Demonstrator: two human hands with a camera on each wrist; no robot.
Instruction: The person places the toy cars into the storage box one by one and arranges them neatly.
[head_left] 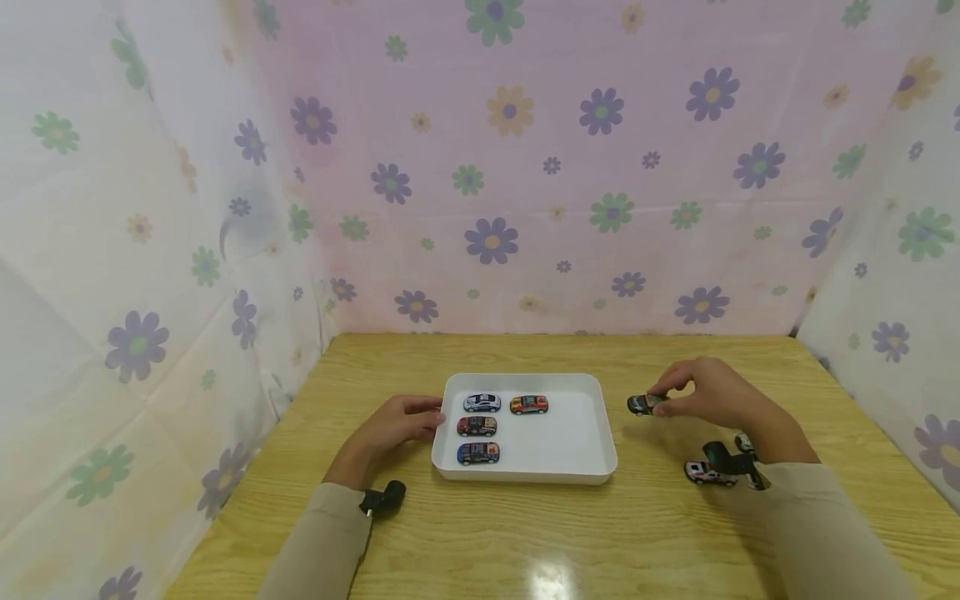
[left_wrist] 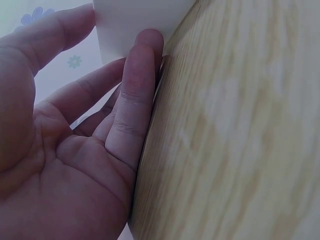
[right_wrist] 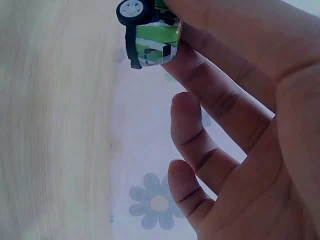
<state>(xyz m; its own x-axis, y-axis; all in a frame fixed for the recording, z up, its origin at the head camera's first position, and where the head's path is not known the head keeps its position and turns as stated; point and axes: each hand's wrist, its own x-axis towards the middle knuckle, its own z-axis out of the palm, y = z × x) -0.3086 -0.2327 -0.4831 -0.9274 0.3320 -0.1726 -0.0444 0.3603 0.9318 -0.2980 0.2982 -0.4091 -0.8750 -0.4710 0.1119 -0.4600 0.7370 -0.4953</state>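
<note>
A white tray (head_left: pixel 577 450) sits mid-table with several toy cars in it: a white one (head_left: pixel 482 403), an orange one (head_left: pixel 528 405), a dark red one (head_left: pixel 477 426) and a blue one (head_left: pixel 477 453). My left hand (head_left: pixel 397 427) rests on the wood with straight fingers (left_wrist: pixel 137 95) touching the tray's left wall (left_wrist: pixel 130 25). My right hand (head_left: pixel 705 393) pinches a green toy car (head_left: pixel 643 404), (right_wrist: pixel 150 35) between thumb and fingers, just above the table right of the tray.
Two more toy cars lie by my right wrist: a white one (head_left: pixel 708 473) and another (head_left: pixel 744 442) partly hidden behind the arm. Flowered cloth walls (head_left: pixel 495 167) close in the wooden table (head_left: pixel 525 533) on three sides.
</note>
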